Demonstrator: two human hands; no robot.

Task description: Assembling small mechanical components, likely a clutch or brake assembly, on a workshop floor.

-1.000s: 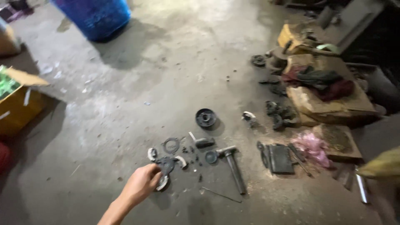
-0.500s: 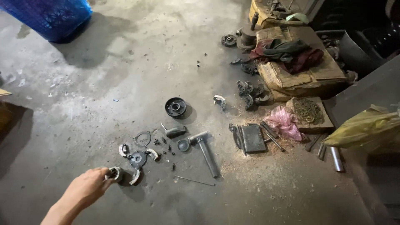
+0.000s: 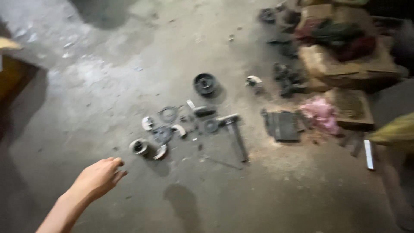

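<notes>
My left hand [image 3: 100,176] reaches in from the lower left, a little above the concrete floor [image 3: 108,77]. Its fingers are loosely spread and hold nothing. The nearest thing is a short metal ring [image 3: 139,146], just up and right of the fingertips and apart from them. Past it lies a cluster of small dark machine parts [image 3: 166,131]: rings, curved pieces and a disc. A hammer-like tool [image 3: 236,137] lies to the right of them, and a round black pulley [image 3: 205,83] sits farther away. My right hand is out of view.
A flat dark block [image 3: 282,126] and a pink rag [image 3: 321,113] lie at the right, beside cardboard boxes [image 3: 345,60] piled with dark parts and cloth. A yellowish object [image 3: 396,131] is at the right edge. A box edge [image 3: 10,64] shows at the far left.
My left hand touched the metal ring half a second ago; now it has drawn back toward the lower left, empty, and the ring stays on the floor. The view has shifted.
</notes>
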